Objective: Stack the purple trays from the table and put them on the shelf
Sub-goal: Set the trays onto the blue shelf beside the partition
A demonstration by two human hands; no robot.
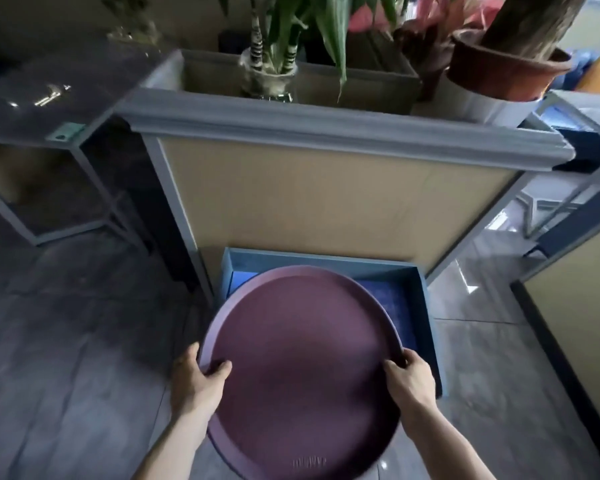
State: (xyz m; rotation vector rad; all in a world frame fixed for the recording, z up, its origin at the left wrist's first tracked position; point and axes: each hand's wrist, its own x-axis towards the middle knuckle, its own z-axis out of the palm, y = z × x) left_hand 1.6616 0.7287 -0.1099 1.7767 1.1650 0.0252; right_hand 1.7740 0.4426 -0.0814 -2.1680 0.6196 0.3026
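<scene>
The left hand (196,382) is clamped on the tray's (302,368) left rim, thumb inside; the tray is held over a blue box (426,306) on the floor, beneath the planter ledge (326,129). The right hand (411,379) is closed on the right rim. It is best kept level while carried shelfward.

Blue box (426,306) on floor against partition panel (326,202); glass vase (267,76) and brown pot (506,71) on planter ledge above
</scene>
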